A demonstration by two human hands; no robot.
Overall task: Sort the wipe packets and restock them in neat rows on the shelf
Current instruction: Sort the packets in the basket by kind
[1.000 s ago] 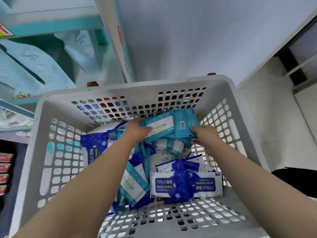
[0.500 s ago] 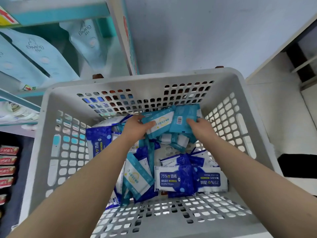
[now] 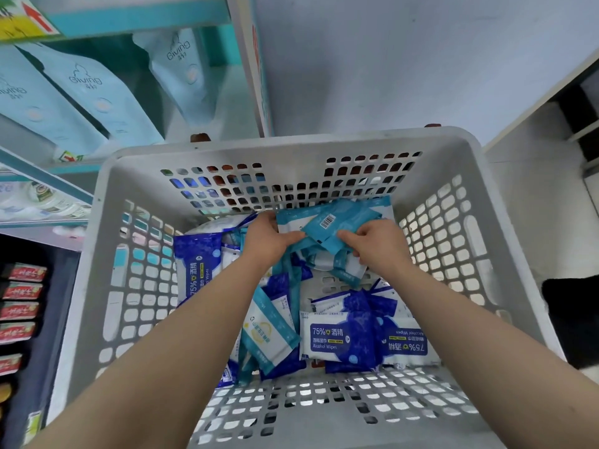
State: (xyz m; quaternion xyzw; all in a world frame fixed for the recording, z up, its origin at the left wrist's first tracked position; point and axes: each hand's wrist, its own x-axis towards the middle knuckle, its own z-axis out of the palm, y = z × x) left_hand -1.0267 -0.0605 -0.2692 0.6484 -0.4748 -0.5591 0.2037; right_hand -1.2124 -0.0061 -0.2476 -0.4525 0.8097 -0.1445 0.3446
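Note:
A grey perforated basket [image 3: 107, 254] holds several wipe packets. Dark blue alcohol wipe packets [image 3: 337, 338] lie near its front and left side, with a teal and white packet [image 3: 269, 332] between them. At the far end, both hands hold a bunch of teal packets [image 3: 343, 218], one showing a barcode. My left hand [image 3: 267, 238] grips the bunch from the left, thumb on top. My right hand [image 3: 377, 243] pinches it from the right. More teal packets hang under the bunch, partly hidden by my hands.
A teal shelf [image 3: 129, 17] at the upper left carries pale blue pouches [image 3: 94, 98]. Lower shelves at the left show red packs [image 3: 22, 290]. A white shelf end panel [image 3: 256, 76] stands behind the basket. White floor lies to the right, with a dark object [image 3: 570, 315].
The teal bunch has been gathered tighter and turned, so the barcode packet now lies on top. Both hands moved closer together. The camera has tilted, bringing the basket lower in view.

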